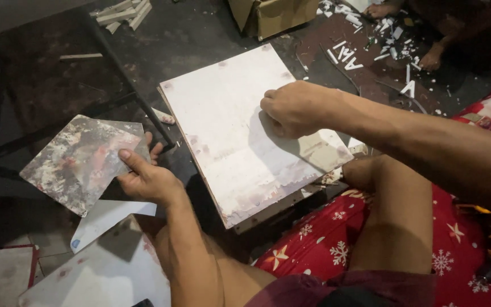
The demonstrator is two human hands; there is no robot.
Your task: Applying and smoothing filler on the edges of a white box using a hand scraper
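The left hand [146, 181] pinches a stained, mottled square sheet [80, 162], thumb on top, just left of the white board [228, 142]. The right hand [294, 108] rests as a closed fist on that board; whether it grips anything cannot be told. The board lies on the dark floor [188, 34].

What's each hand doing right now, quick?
Left hand: closed on a stained panel, thumb on top.
Right hand: fisted, pressed on the white board; whether it holds anything cannot be told.
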